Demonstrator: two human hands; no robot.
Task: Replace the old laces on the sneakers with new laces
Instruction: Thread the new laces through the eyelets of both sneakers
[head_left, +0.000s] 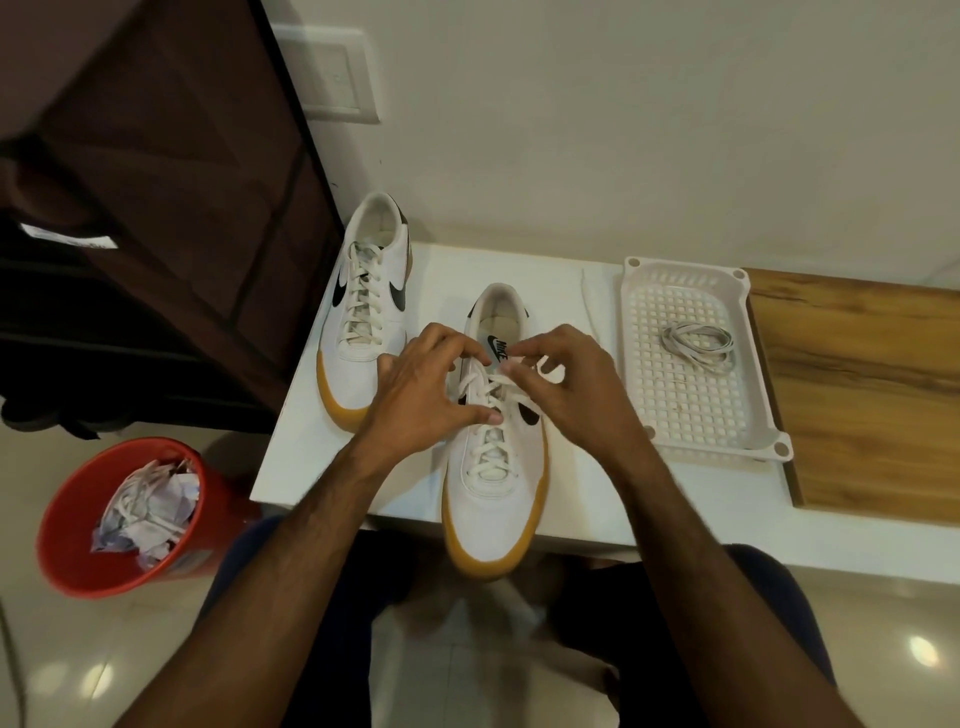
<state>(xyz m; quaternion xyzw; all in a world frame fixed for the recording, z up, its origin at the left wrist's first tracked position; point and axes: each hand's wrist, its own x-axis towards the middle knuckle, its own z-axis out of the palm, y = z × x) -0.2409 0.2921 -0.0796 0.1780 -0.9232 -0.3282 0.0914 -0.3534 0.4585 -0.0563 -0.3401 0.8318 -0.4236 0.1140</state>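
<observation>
A white sneaker with a tan sole lies on the white table, toe toward me and hanging over the front edge. Its white lace runs through the eyelets. My left hand and my right hand are both at the top eyelets near the tongue, each pinching a lace end with curled fingers. A second matching sneaker, fully laced, stands at the table's back left. A coiled grey-white lace lies in a white perforated tray on the right.
A red bin with crumpled paper and a lace stands on the floor at the left. A dark brown cabinet rises beside the table. A wooden surface lies right of the tray. A loose white lace lies between shoe and tray.
</observation>
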